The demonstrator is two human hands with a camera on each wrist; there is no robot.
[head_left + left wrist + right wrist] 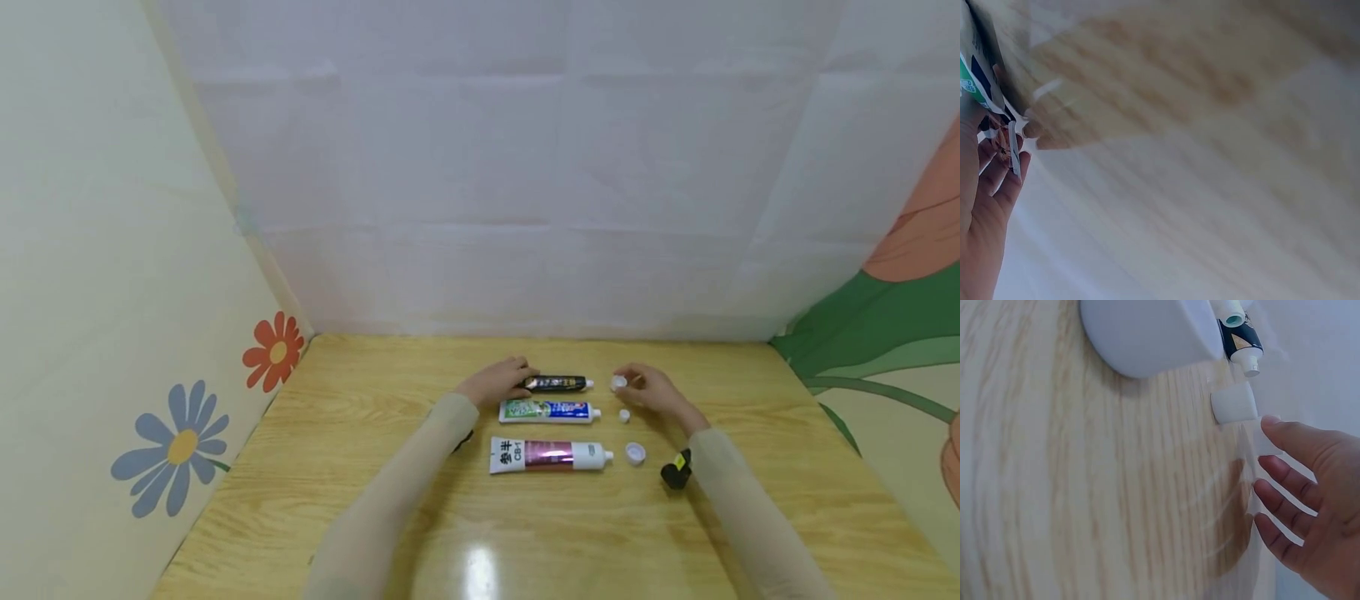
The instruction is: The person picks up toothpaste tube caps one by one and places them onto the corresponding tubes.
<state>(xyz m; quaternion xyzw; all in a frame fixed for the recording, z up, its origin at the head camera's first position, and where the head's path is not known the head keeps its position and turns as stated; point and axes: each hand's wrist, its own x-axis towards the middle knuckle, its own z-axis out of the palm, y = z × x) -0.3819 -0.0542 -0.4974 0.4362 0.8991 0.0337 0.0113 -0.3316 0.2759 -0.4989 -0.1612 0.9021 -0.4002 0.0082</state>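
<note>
Three uncapped toothpaste tubes lie in a column, nozzles to the right: a black toothpaste tube (558, 383) farthest back, a green-and-blue toothpaste tube (550, 411), and a white-and-pink toothpaste tube (551, 455) nearest. My left hand (498, 382) holds the black tube's tail end, fingers beyond it and thumb on the near side. Right of that tube's nozzle, my right hand (651, 389) pinches a white cap (618, 382) between thumb and index finger. In the right wrist view this cap (1269, 442) shows pale between the fingertips; the other fingers are loosely bent.
A small white cap (624, 416) rests by the middle tube's nozzle. A larger white cap (635, 453) sits by the nearest nozzle. All lie on a wood-grain table (315, 467), with a white sheet (480, 208) behind and flower-patterned walls at the sides.
</note>
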